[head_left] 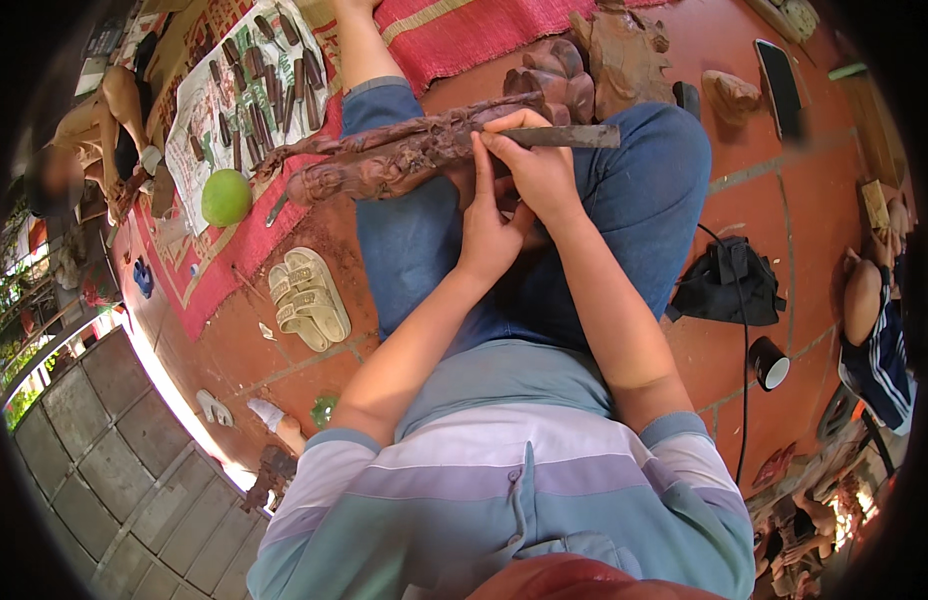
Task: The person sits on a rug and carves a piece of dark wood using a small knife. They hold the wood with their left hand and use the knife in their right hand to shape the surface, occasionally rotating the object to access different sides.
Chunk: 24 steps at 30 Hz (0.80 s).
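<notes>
I sit cross-legged on the tiled floor (754,210), and the long carved wood piece (404,155) lies across my lap over my jeans, running leftward out past my knee. My right hand (539,165) has its fingers clamped on a chisel (569,136), the steel lying flat and pointing away from the carving to the right, its working end at the wood under my fingertips. My left hand (489,225) sits just below the carving, fingers together, one stretched up to press against the blade near the cut. I judge that finger is the guide: keep it tight to the steel, take shallow bites, and let the wood rest firm on my thigh. Beyond the carving's left end, a green round fruit (226,197) and a cloth of spare chisels (249,90) lie on the mat.
</notes>
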Motion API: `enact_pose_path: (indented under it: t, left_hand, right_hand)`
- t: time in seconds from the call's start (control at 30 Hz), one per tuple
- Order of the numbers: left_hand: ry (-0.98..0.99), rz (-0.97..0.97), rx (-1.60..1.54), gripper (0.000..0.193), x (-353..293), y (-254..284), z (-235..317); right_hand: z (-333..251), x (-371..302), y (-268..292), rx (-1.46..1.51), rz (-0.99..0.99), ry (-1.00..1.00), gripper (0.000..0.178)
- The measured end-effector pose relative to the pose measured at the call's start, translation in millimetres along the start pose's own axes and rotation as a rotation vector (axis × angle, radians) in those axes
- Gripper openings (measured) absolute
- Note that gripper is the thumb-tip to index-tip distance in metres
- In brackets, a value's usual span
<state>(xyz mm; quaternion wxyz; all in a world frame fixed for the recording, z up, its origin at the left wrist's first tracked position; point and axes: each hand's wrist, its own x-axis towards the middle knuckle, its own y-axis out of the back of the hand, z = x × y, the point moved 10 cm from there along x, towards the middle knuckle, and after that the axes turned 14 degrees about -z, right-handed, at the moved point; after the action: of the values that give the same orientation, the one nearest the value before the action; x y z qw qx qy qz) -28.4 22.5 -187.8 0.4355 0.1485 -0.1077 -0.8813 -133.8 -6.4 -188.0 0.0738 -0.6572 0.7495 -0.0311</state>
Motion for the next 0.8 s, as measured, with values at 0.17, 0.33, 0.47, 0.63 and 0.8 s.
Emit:
enact_pose_path:
  t: [0.17, 0.33, 0.47, 0.63, 0.8]
  left_hand:
    - [0.117, -0.162, 0.007, 0.093, 18, -7, -9]
    - [0.118, -0.127, -0.073, 0.084, 3, -2, -13]
    - [-0.036, -0.106, -0.258, 0.062, 9, 6, -25]
    - [0.262, -0.173, -0.574, 0.038, -24, 22, -52]
    - [0.263, -0.325, -1.069, 0.047, -20, -1, -28]
  right_hand:
    - [-8, -2, 15, 0.007, 0.068, 0.051, 0.007]
    - [4, -2, 7, 0.028, 0.035, -0.005, 0.01]
    - [13, -6, 20, 0.261, 0.148, 0.031, 0.01]
    - [-12, -23, 22, 0.185, 0.245, 0.066, 0.016]
    - [-29, -31, -2, 0.099, 0.093, 0.312, 0.015]
